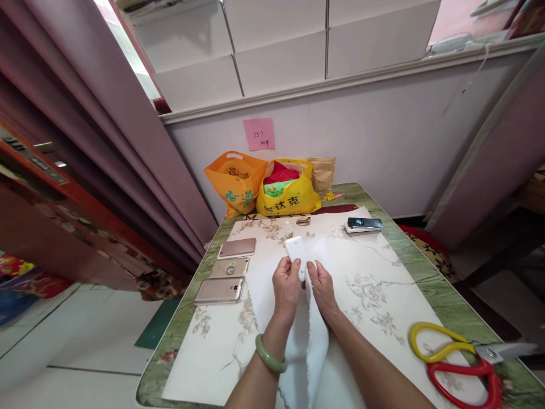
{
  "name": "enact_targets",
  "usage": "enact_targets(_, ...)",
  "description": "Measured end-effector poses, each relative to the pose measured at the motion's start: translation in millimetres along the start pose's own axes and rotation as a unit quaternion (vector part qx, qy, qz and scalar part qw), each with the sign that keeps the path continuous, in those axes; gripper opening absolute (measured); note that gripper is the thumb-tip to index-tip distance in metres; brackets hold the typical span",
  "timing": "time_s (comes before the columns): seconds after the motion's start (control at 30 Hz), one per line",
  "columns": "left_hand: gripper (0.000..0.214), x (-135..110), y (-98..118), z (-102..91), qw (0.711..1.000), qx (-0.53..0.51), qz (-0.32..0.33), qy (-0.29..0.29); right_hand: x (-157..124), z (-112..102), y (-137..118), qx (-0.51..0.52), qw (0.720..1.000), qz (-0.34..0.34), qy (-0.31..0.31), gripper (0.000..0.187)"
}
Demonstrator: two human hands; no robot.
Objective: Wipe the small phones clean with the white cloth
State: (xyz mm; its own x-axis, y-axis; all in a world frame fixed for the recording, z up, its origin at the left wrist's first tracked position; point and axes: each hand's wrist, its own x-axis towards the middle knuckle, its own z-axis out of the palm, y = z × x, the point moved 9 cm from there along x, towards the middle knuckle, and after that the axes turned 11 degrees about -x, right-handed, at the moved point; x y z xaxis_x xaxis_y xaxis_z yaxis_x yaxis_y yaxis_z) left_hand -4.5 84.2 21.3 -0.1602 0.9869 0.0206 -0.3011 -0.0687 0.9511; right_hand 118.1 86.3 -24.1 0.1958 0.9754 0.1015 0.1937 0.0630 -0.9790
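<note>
My left hand is closed around the lower left side of a white phone, which is tilted above the middle of the table. My right hand is closed on a white cloth at the phone's lower right. The cloth has a scalloped edge and hangs down between my forearms. Part of it spreads over the sheet on my left. My fingers hide the phone's lower end. A green bangle circles my left wrist.
Several phones lie on the table's left, including a pinkish one. A dark handset rests on a white item at the right. Yellow-and-red scissors lie front right. An orange bag and a stuffed yellow bag stand at the back.
</note>
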Motion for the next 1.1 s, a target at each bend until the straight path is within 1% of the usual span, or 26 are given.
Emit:
enact_targets(0.1, 0.03, -3.8, -2.3, 2.9, 0.999, -0.016, 0.012, 0.037, 2.4, -5.4, 2.9, 0.012, 1.0, 0.001, 0.027, 0.04)
enact_targets(0.2, 0.03, -7.7, -10.9, 4.3, 0.999, -0.029, 0.002, 0.041, 5.2, -10.3, 6.9, 0.041, 0.998, 0.013, 0.048, 0.041)
enact_targets(0.27, 0.033, -8.2, -20.0, 1.6, 0.998, -0.042, -0.029, 0.025, 5.6, -10.6, 10.1, 0.076, 0.996, 0.031, 0.045, 0.041)
enact_targets(0.33, 0.039, -6.6, -30.3, -2.5, 0.995, -0.051, -0.087, -0.016, 4.7, -8.6, 10.7, 0.103, 0.993, 0.044, 0.032, 0.039)
enact_targets(0.4, 0.041, -3.2, -36.0, -10.0, 0.987, -0.023, -0.145, -0.061, 2.8, -7.5, 5.3, 0.09, 0.995, 0.028, 0.023, 0.038)
enact_targets(0.43, 0.043, 0.5, -33.6, -18.3, 0.986, -0.004, -0.154, -0.06, 1.7, -7.5, 0.8, 0.066, 0.997, 0.01, 0.022, 0.037)
enact_targets(0.47, 0.045, 6.8, -24.1, -30.6, 0.991, 0.0, -0.13, -0.029, 0.3, -7.1, -4.4, 0.037, 0.999, -0.011, 0.021, 0.036)
enact_targets(0.53, 0.047, 18.5, 7.2, -54.7, 0.998, -0.004, -0.033, 0.049, -2.7, -3.4, -14.1, -0.024, 0.998, -0.055, 0.008, 0.036)
enact_targets(0.57, 0.045, 22.2, 23.6, -60.2, 0.998, 0.022, 0.012, 0.062, -4.1, -0.3, -17.9, -0.049, 0.996, -0.074, -0.004, 0.036)
enact_targets(0.6, 0.042, 25.2, 38.2, -59.5, 0.995, 0.075, 0.045, 0.051, -5.5, 3.2, -20.8, -0.069, 0.993, -0.091, -0.018, 0.036)
enact_targets(0.63, 0.038, 27.6, 47.3, -50.9, 0.987, 0.149, 0.055, 0.001, -6.6, 6.0, -23.0, -0.085, 0.99, -0.105, -0.03, 0.036)
enact_targets(0.67, 0.033, 28.0, 50.2, -38.8, 0.972, 0.221, 0.047, -0.068, -7.3, 7.4, -24.4, -0.096, 0.988, -0.115, -0.035, 0.035)
enact_targets(0.7, 0.028, 25.6, 48.5, -26.6, 0.949, 0.279, 0.029, -0.144, -7.6, 7.6, -24.9, -0.1, 0.987, -0.119, -0.036, 0.035)
enact_targets(0.73, 0.027, 21.7, 44.6, -18.8, 0.924, 0.327, 0.007, -0.2, -7.4, 6.7, -24.7, -0.098, 0.988, -0.119, -0.033, 0.035)
enact_targets(0.77, 0.028, 17.4, 39.9, -14.3, 0.901, 0.361, -0.016, -0.24, -7.0, 5.2, -23.9, -0.09, 0.989, -0.114, -0.028, 0.035)
enact_targets(0.8, 0.029, 13.6, 35.7, -12.1, 0.886, 0.379, -0.034, -0.265, -6.5, 3.5, -23.2, -0.079, 0.991, -0.108, -0.023, 0.035)
enact_targets(0.83, 0.03, 11.1, 32.3, -11.6, 0.881, 0.383, -0.047, -0.272, -6.0, 2.0, -22.6, -0.066, 0.992, -0.101, -0.019, 0.035)
enact_targets(0.87, 0.031, 9.7, 29.6, -12.0, 0.886, 0.374, -0.054, -0.268, -5.7, 0.4, -22.2, -0.053, 0.994, -0.095, -0.014, 0.035)
enact_targets(0.9, 0.031, 9.2, 27.7, -12.9, 0.898, 0.354, -0.056, -0.254, -5.4, -1.0, -21.9, -0.04, 0.995, -0.088, -0.01, 0.034)
enact_targets(1.0, 0.03, 9.3, 19.6, -18.0, 0.942, 0.271, -0.062, -0.189, -5.1, -6.8, -20.6, -0.016, 0.997, -0.067, 0.018, 0.034)
enact_targets(1.1, 0.031, 8.6, 9.2, -21.5, 0.97, 0.193, -0.074, -0.131, -4.7, -10.6, -17.9, -0.014, 0.998, -0.049, 0.04, 0.036)
